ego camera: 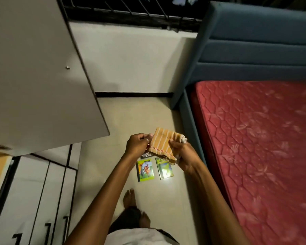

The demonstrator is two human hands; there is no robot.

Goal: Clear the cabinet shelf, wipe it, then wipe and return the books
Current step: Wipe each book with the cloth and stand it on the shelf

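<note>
An orange cloth with white stripes [163, 143] is stretched between both hands above the floor. My left hand [137, 145] pinches its left edge; my right hand [181, 152] grips its right side. Below the hands, three books lie flat on the floor: a green book with a monkey cover [146, 171], a second green book [164, 168], and a dark book [146, 155] partly hidden behind my left hand and the cloth. The open cabinet door [39, 76] hangs at the left; the shelf itself is out of view.
A bed with a red quilted mattress [258, 147] and blue padded frame [251, 50] fills the right side. White drawers with black handles [42, 200] stand at lower left. My bare feet [129, 198] are on the tiled floor [131, 117] just behind the books.
</note>
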